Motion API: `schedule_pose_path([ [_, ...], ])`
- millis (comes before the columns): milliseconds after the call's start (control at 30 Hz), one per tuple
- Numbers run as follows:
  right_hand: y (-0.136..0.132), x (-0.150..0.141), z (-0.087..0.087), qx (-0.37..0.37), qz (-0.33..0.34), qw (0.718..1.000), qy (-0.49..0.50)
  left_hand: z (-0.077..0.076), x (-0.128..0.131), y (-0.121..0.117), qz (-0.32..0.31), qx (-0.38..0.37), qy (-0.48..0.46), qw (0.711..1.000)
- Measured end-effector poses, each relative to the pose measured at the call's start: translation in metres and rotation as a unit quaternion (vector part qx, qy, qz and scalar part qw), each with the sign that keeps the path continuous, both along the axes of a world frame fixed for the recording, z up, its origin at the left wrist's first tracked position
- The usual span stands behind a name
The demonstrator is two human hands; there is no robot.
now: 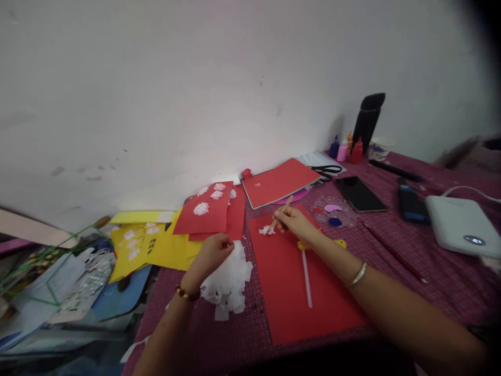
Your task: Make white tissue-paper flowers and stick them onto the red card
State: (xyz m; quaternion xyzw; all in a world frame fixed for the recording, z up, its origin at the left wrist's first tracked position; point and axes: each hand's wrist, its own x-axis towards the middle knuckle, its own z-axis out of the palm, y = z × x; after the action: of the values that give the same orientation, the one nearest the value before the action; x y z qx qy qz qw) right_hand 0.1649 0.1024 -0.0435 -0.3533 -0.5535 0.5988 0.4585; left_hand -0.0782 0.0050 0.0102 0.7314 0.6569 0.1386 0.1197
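My right hand [293, 220] pinches a wooden craft stick [282, 211]. The stick's lower end touches a small white paper cluster [266, 230] near the top left of a large red sheet [282, 292]. Fingers curled together, my left hand [214, 251] hovers over a heap of white tissue paper pieces [230, 284]; whatever it pinches, if anything, is hidden. Under my right forearm, on the red sheet, lies a yellow-topped tool with a pale stick [307, 279].
Red cards with white paper puffs [205, 222] lie on yellow sheets [176, 250]. Further back are a red pad [279, 183], scissors [326, 169] and paint bottles [342, 151]. A paint palette [332, 211], phone [360, 193], pencil [393, 251] and white power bank [462, 224] sit rightward.
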Motion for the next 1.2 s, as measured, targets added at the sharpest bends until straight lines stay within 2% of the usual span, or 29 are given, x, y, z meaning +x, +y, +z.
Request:
schedule_pose_path([
  [100, 0.000, 0.000, 0.003, -0.006, 0.001, 1.000, 0.002, -0.009, 0.016, 0.005, 0.022, -0.011, 0.116, 0.993],
  [200, 0.001, 0.001, 0.006, -0.013, 0.005, 1.000, -0.001, -0.018, 0.015, 0.008, 0.038, -0.027, 0.144, 0.988],
  [333, 0.002, 0.002, 0.009, -0.024, 0.010, 1.000, 0.005, -0.018, 0.007, 0.006, 0.027, -0.046, 0.075, 0.996],
  [500, 0.000, 0.002, 0.012, -0.027, 0.019, 0.999, 0.011, 0.005, 0.000, -0.006, 0.002, -0.022, -0.029, 0.999],
  [633, -0.003, 0.000, 0.012, -0.023, 0.015, 0.999, 0.019, 0.019, -0.008, -0.017, -0.005, 0.001, -0.055, 0.998],
  [733, -0.004, -0.001, 0.011, -0.008, 0.019, 1.000, 0.018, 0.017, -0.017, -0.020, 0.047, 0.019, -0.073, 0.996],
  [867, -0.002, -0.003, 0.006, 0.017, 0.020, 1.000, 0.008, 0.003, -0.028, -0.020, 0.134, 0.042, -0.154, 0.978],
  [1033, 0.000, -0.004, 0.000, 0.014, 0.019, 1.000, -0.003, -0.005, -0.030, -0.021, 0.130, 0.024, -0.322, 0.937],
  [1200, 0.000, -0.004, -0.002, 0.024, 0.020, 1.000, -0.005, 0.000, -0.026, -0.029, 0.131, 0.013, -0.386, 0.913],
])
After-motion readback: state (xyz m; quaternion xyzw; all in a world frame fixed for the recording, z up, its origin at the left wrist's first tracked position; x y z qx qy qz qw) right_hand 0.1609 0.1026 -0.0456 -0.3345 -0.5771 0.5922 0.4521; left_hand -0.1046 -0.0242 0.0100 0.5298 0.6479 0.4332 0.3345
